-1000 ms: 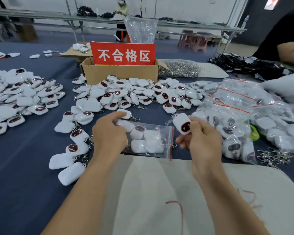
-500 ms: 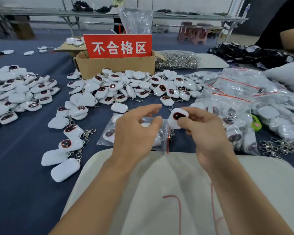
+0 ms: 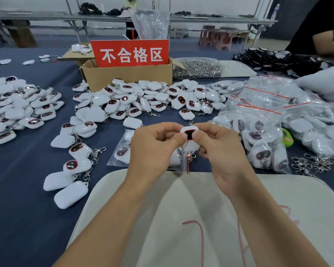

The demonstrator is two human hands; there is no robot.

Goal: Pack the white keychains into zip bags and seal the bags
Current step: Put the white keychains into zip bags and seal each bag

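white keychain (image 3: 189, 130) held up — cardboard box (image 3: 127, 79), loose piles (image 3: 143, 100) behind

There are one box (image 3: 127, 77), one red sign (image 3: 129, 53), one green item (image 3: 287, 139), one held keychain (image 3: 189, 134), countless loose keychains (image 3: 143, 97).

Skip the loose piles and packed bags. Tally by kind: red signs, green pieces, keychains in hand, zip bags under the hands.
red sign: 1
green piece: 1
white keychain, held: 1
zip bag under it: 1
Total: 4
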